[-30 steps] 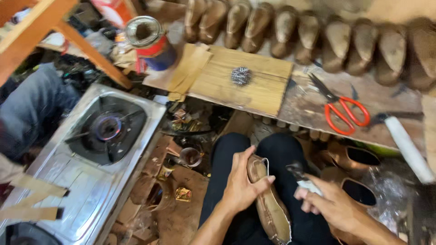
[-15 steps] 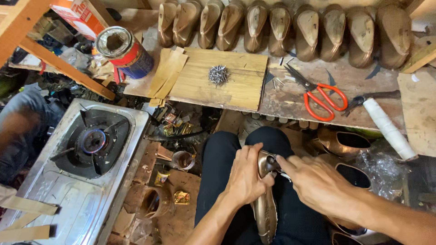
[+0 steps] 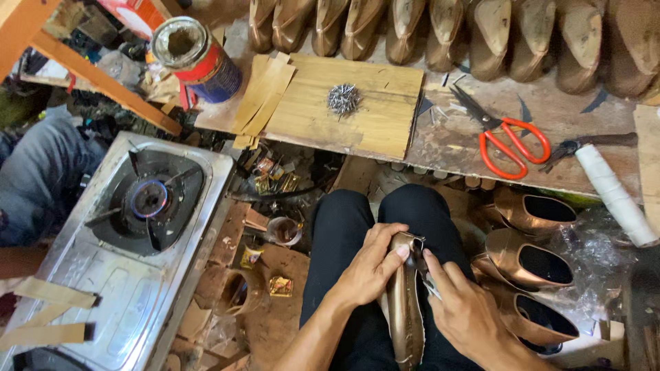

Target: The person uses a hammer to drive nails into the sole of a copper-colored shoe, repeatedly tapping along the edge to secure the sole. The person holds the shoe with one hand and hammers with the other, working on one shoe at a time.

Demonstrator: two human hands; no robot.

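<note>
On the lap in dark trousers point(image 3: 357, 227), just below the wooden workbench point(image 3: 440, 137): a bronze shoe point(image 3: 404, 302), toe pointing away. Left hand point(image 3: 368, 268) wrapped around its toe end, fingers curled tight. Right hand point(image 3: 464, 309) pinching a small metal tool point(image 3: 427, 283) against the shoe's edge. Beyond, on the workbench, red-handled scissors point(image 3: 512, 141) and a heap of nails point(image 3: 343, 99).

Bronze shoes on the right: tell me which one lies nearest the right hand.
The lowest bronze shoe, lying just beside the right hand. The other two bronze shoes lie farther up, toward the workbench.
</note>
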